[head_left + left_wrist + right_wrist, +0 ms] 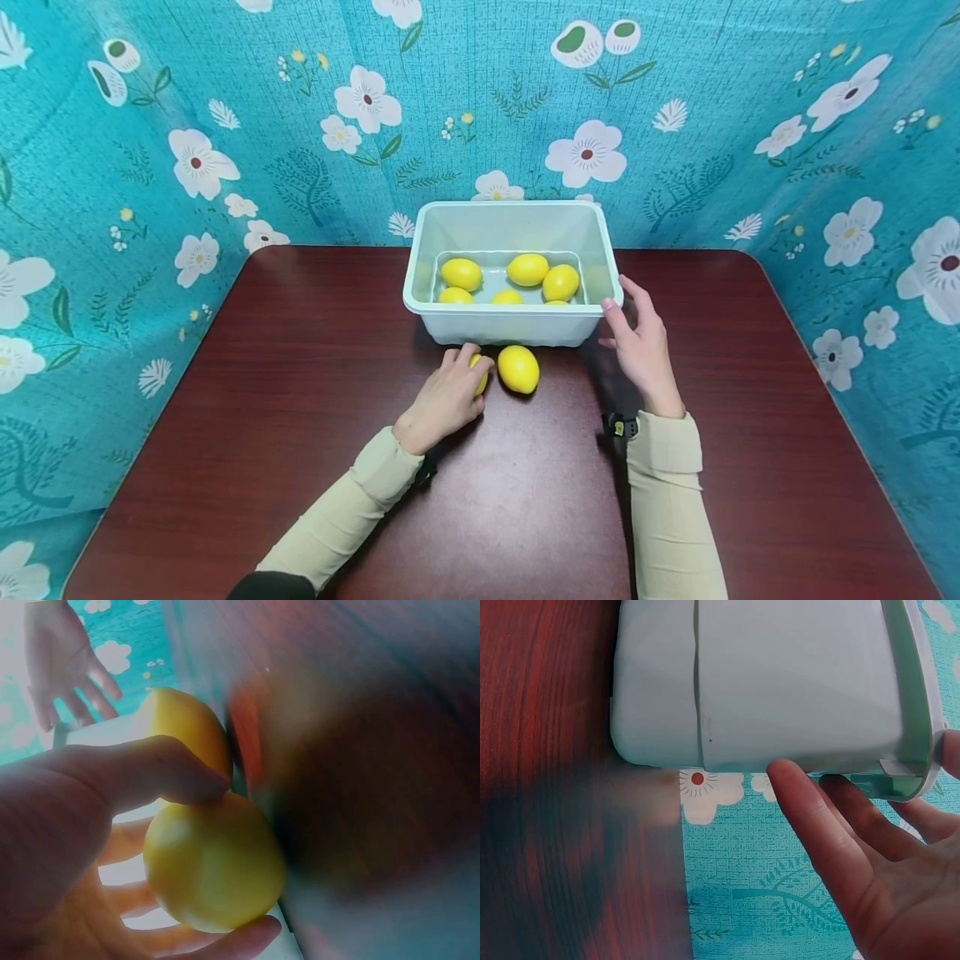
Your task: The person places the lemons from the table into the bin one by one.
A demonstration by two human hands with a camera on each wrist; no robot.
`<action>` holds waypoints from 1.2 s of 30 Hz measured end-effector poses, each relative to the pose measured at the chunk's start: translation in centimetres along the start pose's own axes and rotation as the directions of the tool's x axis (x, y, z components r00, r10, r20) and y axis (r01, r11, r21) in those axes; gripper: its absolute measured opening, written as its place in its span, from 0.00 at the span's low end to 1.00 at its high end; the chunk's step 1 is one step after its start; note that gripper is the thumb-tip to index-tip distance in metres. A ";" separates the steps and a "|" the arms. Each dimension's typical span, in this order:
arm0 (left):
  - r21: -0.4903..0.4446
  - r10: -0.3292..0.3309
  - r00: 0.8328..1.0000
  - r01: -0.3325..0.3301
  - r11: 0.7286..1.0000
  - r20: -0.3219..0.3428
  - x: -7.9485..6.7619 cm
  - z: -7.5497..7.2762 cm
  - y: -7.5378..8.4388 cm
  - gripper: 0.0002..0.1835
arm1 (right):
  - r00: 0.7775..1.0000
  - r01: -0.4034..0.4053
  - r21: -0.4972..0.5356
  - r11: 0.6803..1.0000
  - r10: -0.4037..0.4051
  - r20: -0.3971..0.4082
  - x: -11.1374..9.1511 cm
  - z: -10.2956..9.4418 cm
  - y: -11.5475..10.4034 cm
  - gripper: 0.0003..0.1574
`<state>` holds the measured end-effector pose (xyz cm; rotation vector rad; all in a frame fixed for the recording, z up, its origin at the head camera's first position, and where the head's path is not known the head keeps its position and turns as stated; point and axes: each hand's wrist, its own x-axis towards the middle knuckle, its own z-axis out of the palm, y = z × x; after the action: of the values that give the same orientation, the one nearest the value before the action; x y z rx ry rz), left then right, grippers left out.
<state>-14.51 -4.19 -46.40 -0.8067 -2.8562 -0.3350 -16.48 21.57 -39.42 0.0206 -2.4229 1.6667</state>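
Yellow lemon [217, 866] is grasped by my left hand [444, 393], thumb opposite the fingers, probably because such a smooth round body could roll. It sits near seven o'clock of the pale bin [498, 325], before the front wall; another lemon [518, 369] lies close at its three o'clock. My right hand [647, 354], fingers extended, touches the bin's four o'clock corner, perhaps for steadying it upon the tabletop [315, 375].

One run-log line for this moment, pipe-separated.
left hand: grips lemon | right hand: at bin right side | second lemon: on table | inside bin: lemons
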 end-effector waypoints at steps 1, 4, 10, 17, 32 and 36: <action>0.000 0.001 1.000 -0.001 1.000 0.000 0.0 0.0 0.0 0.20 | 1.000 0.000 0.001 1.000 0.000 0.000 0.0 0.0 0.0 0.33; 0.003 0.005 1.000 -0.005 1.000 0.001 0.1 -0.1 0.0 0.20 | 1.000 0.001 0.002 1.000 -0.001 -0.001 0.0 0.0 0.0 0.33; 0.013 0.013 1.000 -0.013 1.000 0.002 0.1 -0.1 0.0 0.21 | 1.000 -0.001 0.003 1.000 0.001 -0.002 0.1 0.0 0.1 0.33; 0.015 0.002 1.000 -0.002 1.000 0.020 0.0 -0.1 0.0 0.23 | 1.000 0.005 -0.001 1.000 -0.005 -0.002 0.0 0.0 0.1 0.33; 0.001 -0.025 0.999 0.025 1.000 0.039 0.0 0.0 -0.1 0.25 | 1.000 -0.001 -0.002 1.000 0.001 0.001 0.1 0.0 0.2 0.33; -0.004 -0.013 1.000 0.013 1.000 0.026 -0.1 0.1 -0.2 0.25 | 1.000 0.001 0.003 1.000 -0.001 0.002 0.1 0.0 0.3 0.33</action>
<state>-14.57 -4.36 -46.52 -0.7998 -2.8871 -0.3350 -16.58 21.70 -39.65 0.0236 -2.4212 1.6704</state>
